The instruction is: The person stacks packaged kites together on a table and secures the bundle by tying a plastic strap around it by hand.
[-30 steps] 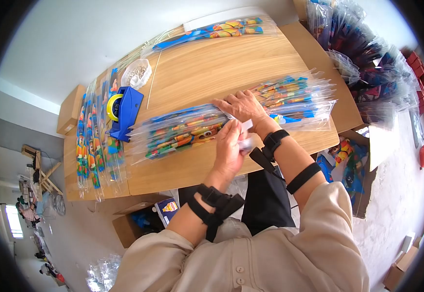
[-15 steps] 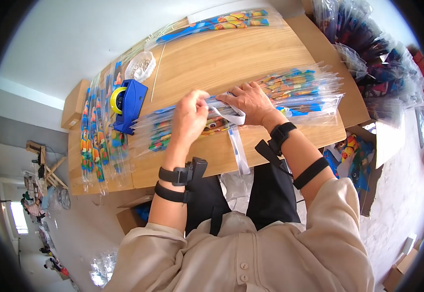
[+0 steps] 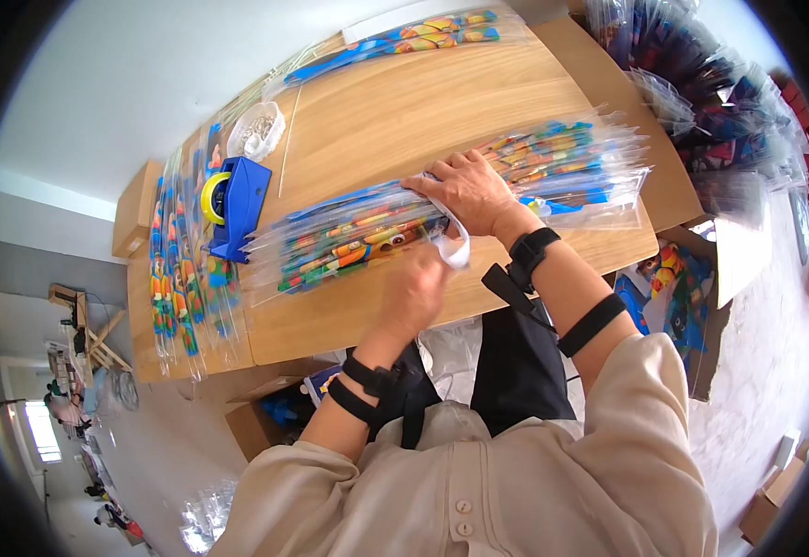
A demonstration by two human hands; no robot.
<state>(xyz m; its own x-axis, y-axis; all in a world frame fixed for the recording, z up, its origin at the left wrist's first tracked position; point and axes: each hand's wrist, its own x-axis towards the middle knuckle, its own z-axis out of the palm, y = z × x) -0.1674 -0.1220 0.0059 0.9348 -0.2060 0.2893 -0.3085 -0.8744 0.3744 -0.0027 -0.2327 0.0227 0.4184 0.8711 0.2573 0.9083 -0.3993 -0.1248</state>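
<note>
A bundle of long, colourful cartoon-printed packs (image 3: 358, 243) in clear plastic sleeves lies across the near part of the table. My right hand (image 3: 469, 192) presses down on its middle, fingers bent over the sleeves, pinning a white strap (image 3: 457, 249) against them. From under that hand the strap curves toward me. My left hand (image 3: 418, 290), smeared by motion, is at the near side of the bundle, its curled fingers at the strap's lower part. What lies beneath the bundle is hidden.
A blue tape dispenser (image 3: 245, 206) and a white tub of small pieces (image 3: 258, 132) stand left of the bundle. More sleeved packs (image 3: 177, 269) lie at the left edge and others (image 3: 423, 39) at the far edge. An open carton (image 3: 709, 325) stands below right.
My left hand has swung from above the bundle down toward the near table edge, drawing the strap with it. The strap's hanging tail no longer shows. My right hand stays on the bundle.
</note>
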